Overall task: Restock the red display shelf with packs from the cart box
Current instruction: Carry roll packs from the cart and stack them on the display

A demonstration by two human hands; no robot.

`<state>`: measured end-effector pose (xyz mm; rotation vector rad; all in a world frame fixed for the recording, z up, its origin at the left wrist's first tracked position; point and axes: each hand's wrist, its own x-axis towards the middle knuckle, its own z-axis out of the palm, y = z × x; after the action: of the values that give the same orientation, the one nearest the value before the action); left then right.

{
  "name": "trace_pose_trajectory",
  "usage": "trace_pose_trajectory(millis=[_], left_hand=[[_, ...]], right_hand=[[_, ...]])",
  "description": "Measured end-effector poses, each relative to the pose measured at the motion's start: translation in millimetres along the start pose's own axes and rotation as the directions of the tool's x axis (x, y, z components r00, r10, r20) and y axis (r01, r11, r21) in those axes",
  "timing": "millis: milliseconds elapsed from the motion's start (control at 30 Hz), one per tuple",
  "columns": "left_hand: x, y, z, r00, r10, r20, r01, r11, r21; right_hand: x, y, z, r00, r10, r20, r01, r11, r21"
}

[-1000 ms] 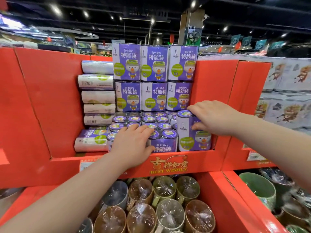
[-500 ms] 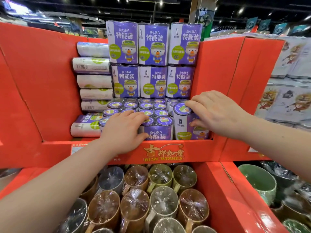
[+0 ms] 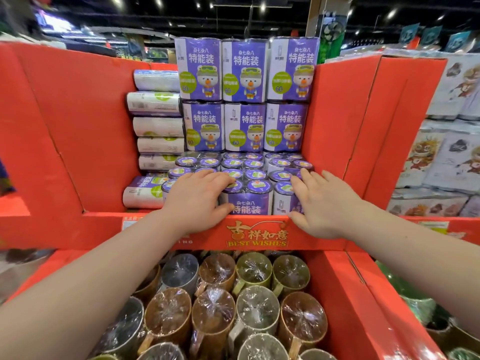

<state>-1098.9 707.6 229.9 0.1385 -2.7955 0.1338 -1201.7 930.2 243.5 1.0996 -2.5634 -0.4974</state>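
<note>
The red display shelf [image 3: 104, 229] holds purple-and-white packs with a cartoon bear. Two rows stand upright at the back [image 3: 245, 71], and lower packs fill the front. A front middle pack [image 3: 246, 203] stands behind the shelf lip. My left hand [image 3: 197, 201] rests on the front left pack, fingers laid over the round tops, thumb against the middle pack's face. My right hand [image 3: 327, 203] lies flat on the front right pack [image 3: 283, 201], fingers spread, thumb at the lip. The cart box is out of view.
More packs lie on their sides in a stack [image 3: 155, 126] at the left of the shelf. Below the lip, a red bin [image 3: 345, 294] holds several wrapped mugs [image 3: 254, 305]. A neighbouring display of pale packs [image 3: 446, 157] stands at the right.
My right hand slid from the side of the front right pack onto its top and flattened. My left hand stays on the front left pack. The camera moved closer.
</note>
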Motion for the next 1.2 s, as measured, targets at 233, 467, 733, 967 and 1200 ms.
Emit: trace_pose_trajectory(millis=[233, 467, 733, 967, 1200], left_hand=[[-7.6, 12.6, 1.9, 0.997, -0.045, -0.058, 0.049, 0.995, 0.082], [-57.0, 31.1, -3.1, 0.995, -0.088, 0.038, 0.085, 0.994, 0.07], [-179.9, -17.2, -28.0, 0.961, -0.254, 0.111, 0.24, 0.963, 0.125], [-359.5, -84.2, -71.2, 0.805, -0.577, 0.133, 0.541, 0.808, 0.233], [-561.2, -93.0, -80.3, 0.567, -0.792, 0.225, 0.742, 0.61, 0.277]], right_hand=[[0.1, -2.0, -4.7, 0.997, 0.008, 0.076, -0.006, 0.999, -0.031], [-22.7, -34.1, -17.6, 0.998, 0.055, 0.036, -0.057, 0.996, 0.075], [-42.4, -160.3, -62.8, 0.953, -0.302, -0.011, 0.3, 0.94, 0.163], [-76.3, -314.8, -134.6, 0.815, -0.558, -0.154, 0.579, 0.782, 0.231], [-145.2, -446.6, -202.9, 0.702, -0.662, -0.262, 0.709, 0.615, 0.345]])
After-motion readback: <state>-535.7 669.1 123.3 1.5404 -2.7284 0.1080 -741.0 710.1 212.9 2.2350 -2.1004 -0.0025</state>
